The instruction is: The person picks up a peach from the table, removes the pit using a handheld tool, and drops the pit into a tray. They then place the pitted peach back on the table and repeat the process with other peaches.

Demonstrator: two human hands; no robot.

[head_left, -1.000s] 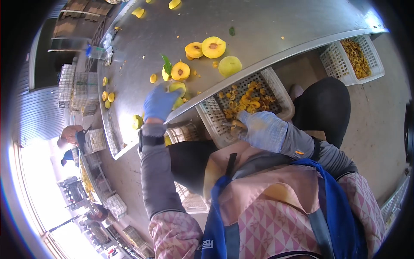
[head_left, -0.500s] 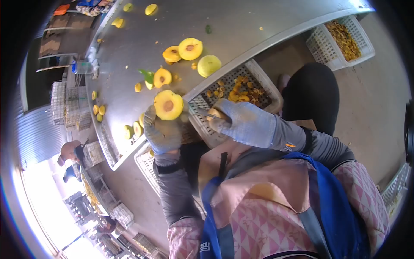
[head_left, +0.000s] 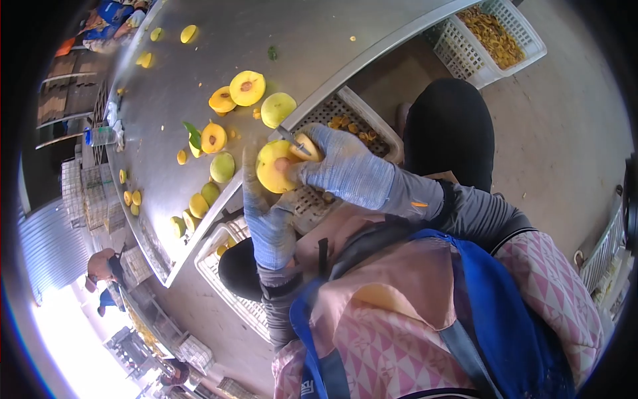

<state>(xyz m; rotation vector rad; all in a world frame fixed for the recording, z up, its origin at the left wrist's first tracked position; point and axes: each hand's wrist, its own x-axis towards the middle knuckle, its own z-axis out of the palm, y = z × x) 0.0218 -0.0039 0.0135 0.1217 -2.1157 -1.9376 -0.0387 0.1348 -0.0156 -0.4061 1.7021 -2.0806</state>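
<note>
My left hand [head_left: 269,229], in a grey-blue glove, is closed round a yellow peach half [head_left: 271,167] just off the table's edge. The cut face with its brown centre is turned toward my right hand [head_left: 355,169], also gloved. That hand grips a small knife [head_left: 287,136] with a pale, rounded wooden-looking handle, and its thumb reaches the middle of the peach half. Close by on the metal table [head_left: 179,80] lie cut peach halves [head_left: 247,88], a whole yellow-green peach [head_left: 278,110], another green one [head_left: 222,167] and a leaf [head_left: 193,135].
Under the table edge stands a crate [head_left: 385,126] holding orange-brown pieces. A white crate [head_left: 458,56] of similar pieces is at upper right, another white crate [head_left: 219,266] below my left arm. My knee [head_left: 448,126] is beside them. A person [head_left: 103,266] is at far left.
My hands have come together, the right hand and knife now at the peach half. The view has shifted, and a green peach shows on the table where the held half covered before.
</note>
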